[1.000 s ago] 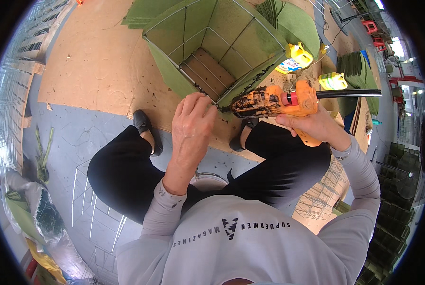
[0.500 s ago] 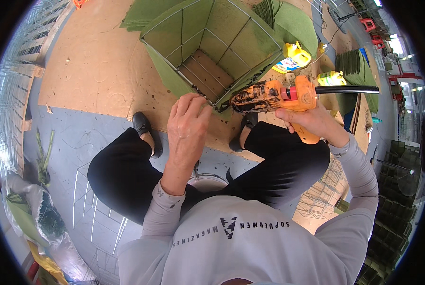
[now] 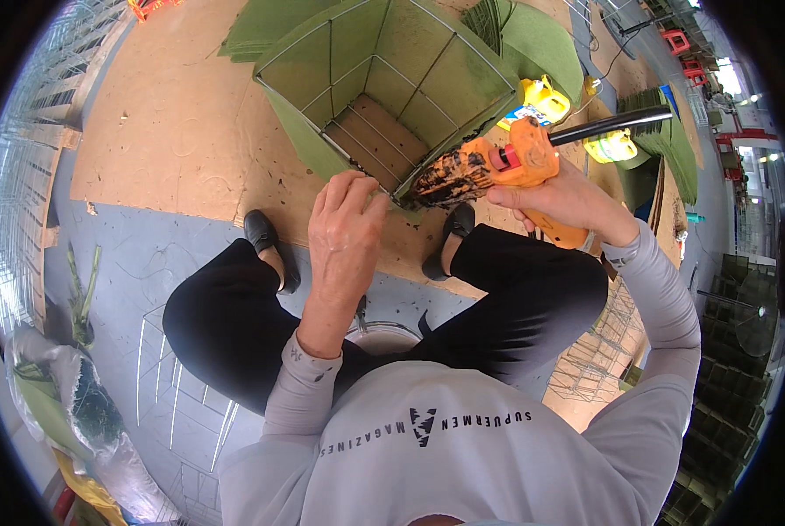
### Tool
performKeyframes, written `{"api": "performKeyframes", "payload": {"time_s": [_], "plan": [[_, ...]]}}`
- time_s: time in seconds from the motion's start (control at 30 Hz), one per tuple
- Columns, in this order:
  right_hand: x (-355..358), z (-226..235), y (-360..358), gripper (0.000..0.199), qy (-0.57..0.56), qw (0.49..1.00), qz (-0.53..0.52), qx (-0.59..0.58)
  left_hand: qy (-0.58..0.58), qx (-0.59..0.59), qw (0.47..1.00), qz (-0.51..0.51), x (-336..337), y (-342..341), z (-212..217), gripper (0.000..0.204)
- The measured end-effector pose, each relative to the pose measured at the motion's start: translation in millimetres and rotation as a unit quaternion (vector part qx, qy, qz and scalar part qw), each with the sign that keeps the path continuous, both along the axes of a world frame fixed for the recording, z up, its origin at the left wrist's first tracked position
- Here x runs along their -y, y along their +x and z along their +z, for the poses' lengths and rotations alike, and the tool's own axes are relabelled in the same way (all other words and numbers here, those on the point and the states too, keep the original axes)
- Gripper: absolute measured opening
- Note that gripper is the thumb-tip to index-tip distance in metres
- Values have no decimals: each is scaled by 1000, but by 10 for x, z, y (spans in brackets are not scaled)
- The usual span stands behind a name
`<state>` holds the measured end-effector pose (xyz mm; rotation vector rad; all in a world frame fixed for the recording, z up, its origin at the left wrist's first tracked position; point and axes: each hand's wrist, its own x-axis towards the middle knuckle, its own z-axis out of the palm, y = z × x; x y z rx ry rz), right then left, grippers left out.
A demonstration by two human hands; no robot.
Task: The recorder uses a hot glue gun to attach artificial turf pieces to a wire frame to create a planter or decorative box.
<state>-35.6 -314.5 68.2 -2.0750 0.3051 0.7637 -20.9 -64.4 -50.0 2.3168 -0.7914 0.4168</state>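
My right hand (image 3: pixel 578 203) is wrapped round the handle of an orange glue gun (image 3: pixel 537 158), stained black toward its nozzle, with a black glue stick (image 3: pixel 616 124) jutting from the back. The nozzle meets the near lower corner of a wire-frame box (image 3: pixel 370 57) lined with green felt (image 3: pixel 303 131). At that same corner my left hand (image 3: pixel 347 223) has its fingers curled in on the felt's edge and the wire. The fingertips are partly hidden, and the box's open side faces me.
Brown cardboard (image 3: pixel 164 131) covers the floor beneath the box. Yellow bottles (image 3: pixel 541 101) stand to the right, near stacked green felt sheets (image 3: pixel 532 44). Wire frames (image 3: pixel 598 351) lie by my right leg; a plastic bag (image 3: pixel 103 421) sits at lower left.
The glue gun has shifted slightly left and tilted, its rear end rising, and the nozzle is now against the corner. My left hand has stayed nearly in place; the box has moved slightly left.
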Motion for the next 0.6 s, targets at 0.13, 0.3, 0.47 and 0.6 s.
{"api": "performKeyframes", "payload": {"time_s": [0.13,0.3,0.47,0.6], "plan": [[164,43,-57,26,100,990,-100,-15,4,5,1000,-1,9,5,-16,17],[693,-37,-352,36,185,955,-213,89,-11,6,1000,-16,39,5,-44,21],[1327,-398,-719,54,277,884,-331,178,-2,23,1000,-18,42,3,-67,22],[1744,-966,-1160,61,320,819,-416,232,6,44,999,-31,65,2,-47,20]]}}
